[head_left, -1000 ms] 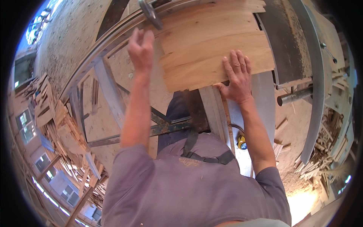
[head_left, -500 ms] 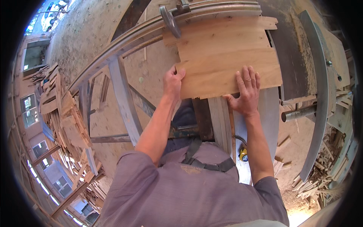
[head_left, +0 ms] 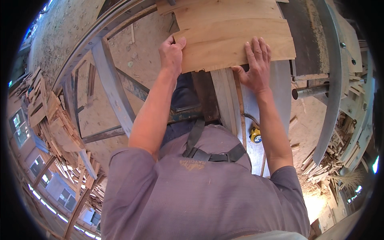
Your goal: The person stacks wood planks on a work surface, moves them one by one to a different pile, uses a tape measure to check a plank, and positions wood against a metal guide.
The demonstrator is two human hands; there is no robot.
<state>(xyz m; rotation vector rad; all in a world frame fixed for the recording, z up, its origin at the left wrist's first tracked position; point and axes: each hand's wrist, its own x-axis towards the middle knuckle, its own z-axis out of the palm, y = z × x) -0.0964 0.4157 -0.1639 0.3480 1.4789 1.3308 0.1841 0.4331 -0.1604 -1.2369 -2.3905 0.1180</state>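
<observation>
A thin, pale wooden sheet with a ragged near edge lies on the metal frame at the top of the view. Another similar wooden sheet extends beyond it, partly cut off by the picture's top. My left hand grips the near sheet's left edge, thumb on top and the other fingers mostly hidden. My right hand lies over the near edge toward the right, its fingers stretched flat on the wood and its thumb out to the side at the edge.
A yellow tape measure rests on the metal surface beside my right forearm. Metal frame legs stand at left. Scrap-wood piles lie at left and right. A metal pipe and a curved grey metal strip are on the right.
The view has shifted, so the sheets, both hands and the frame appear higher in it. Both hands keep about the same places on the near sheet.
</observation>
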